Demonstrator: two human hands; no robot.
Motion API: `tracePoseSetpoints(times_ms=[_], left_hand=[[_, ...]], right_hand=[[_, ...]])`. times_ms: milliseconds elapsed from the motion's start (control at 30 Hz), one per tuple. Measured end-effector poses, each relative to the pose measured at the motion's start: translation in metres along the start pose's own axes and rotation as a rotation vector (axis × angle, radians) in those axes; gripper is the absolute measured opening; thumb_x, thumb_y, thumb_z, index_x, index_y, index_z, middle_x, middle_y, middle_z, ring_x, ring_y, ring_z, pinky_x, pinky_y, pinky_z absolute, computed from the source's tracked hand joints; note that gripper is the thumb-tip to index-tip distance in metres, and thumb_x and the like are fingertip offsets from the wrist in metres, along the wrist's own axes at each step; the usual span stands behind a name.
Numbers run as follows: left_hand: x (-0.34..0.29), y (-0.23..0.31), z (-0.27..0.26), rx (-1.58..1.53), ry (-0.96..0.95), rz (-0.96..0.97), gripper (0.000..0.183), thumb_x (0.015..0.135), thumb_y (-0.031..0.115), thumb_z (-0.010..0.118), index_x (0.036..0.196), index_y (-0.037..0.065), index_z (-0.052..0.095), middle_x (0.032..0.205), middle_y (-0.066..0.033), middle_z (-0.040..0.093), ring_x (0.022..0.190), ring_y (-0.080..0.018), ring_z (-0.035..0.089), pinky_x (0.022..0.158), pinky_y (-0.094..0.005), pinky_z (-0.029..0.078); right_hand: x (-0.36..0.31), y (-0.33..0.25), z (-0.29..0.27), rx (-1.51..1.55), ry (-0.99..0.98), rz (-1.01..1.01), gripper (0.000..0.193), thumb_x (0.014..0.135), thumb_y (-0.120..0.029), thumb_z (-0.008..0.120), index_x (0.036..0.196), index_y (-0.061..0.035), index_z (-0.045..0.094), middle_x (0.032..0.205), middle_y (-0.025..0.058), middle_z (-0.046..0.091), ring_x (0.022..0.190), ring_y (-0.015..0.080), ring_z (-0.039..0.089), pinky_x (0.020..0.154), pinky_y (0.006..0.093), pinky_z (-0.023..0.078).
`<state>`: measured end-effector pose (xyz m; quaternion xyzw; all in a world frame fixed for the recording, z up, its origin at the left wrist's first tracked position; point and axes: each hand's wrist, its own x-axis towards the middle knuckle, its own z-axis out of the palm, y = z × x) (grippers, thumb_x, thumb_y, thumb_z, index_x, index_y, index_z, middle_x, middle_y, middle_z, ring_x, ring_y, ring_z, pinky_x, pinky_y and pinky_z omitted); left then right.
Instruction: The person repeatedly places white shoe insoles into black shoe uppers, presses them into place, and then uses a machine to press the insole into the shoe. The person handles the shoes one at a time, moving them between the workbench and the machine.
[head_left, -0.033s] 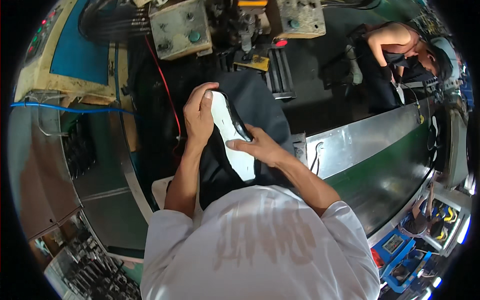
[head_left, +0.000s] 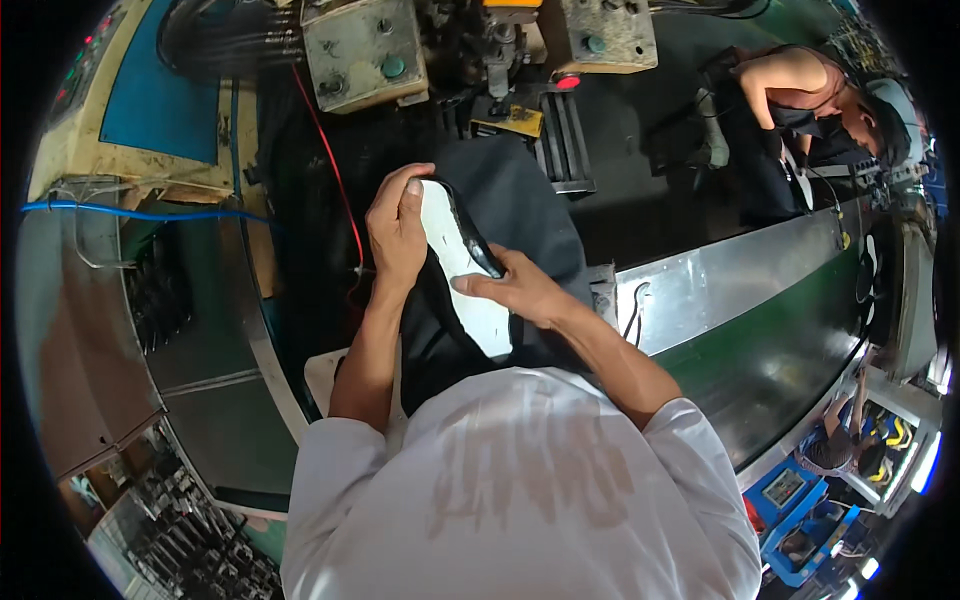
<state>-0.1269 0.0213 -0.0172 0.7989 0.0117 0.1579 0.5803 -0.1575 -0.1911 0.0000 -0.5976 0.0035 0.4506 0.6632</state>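
Note:
A black shoe (head_left: 466,285) rests over my lap, its long white underside turned up and black material wrapped round the edges. My left hand (head_left: 398,212) is closed round its far end, thumb pressed on the white surface. Lower down on the right side, my right hand (head_left: 515,288) grips the shoe, its thumb lying across the white underside and its other fingers tucked beneath the black edge. Small dark marks show on the white face. Dark cloth (head_left: 525,205) covers my lap under the shoe.
Ahead stands a machine with two worn control boxes (head_left: 362,55) and a red button (head_left: 568,82). A red cable (head_left: 330,150) hangs at left. On the right runs a green conveyor belt (head_left: 750,360) with a metal edge. A co-worker (head_left: 800,120) sits beyond it, handling a white-soled piece.

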Motion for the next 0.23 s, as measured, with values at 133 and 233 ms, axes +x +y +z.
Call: tracePoseSetpoints(times_ms=[133, 233], left_hand=[[0.006, -0.043, -0.015, -0.062, -0.045, -0.150, 0.029, 0.110, 0.016, 0.054, 0.126, -0.001, 0.071, 0.122, -0.0110, 0.074, 0.116, -0.0180, 0.066, 0.106, -0.0308, 0.046], [0.025, -0.049, -0.037, -0.035, -0.253, -0.241, 0.036, 0.109, 0.015, 0.058, 0.143, 0.004, 0.063, 0.125, -0.0118, 0.073, 0.118, -0.0174, 0.064, 0.108, -0.0297, 0.046]], right_hand=[[0.024, 0.001, 0.006, -0.307, 0.191, 0.053, 0.095, 0.092, -0.040, 0.085, 0.156, 0.0125, 0.039, 0.124, 0.0222, 0.071, 0.112, 0.0251, 0.072, 0.096, 0.0344, 0.057], [-0.011, -0.007, 0.014, -1.017, 0.292, -0.445, 0.103, 0.091, -0.051, 0.084, 0.167, -0.0044, 0.032, 0.165, 0.0350, 0.035, 0.148, 0.0496, 0.043, 0.117, 0.0491, 0.046]])
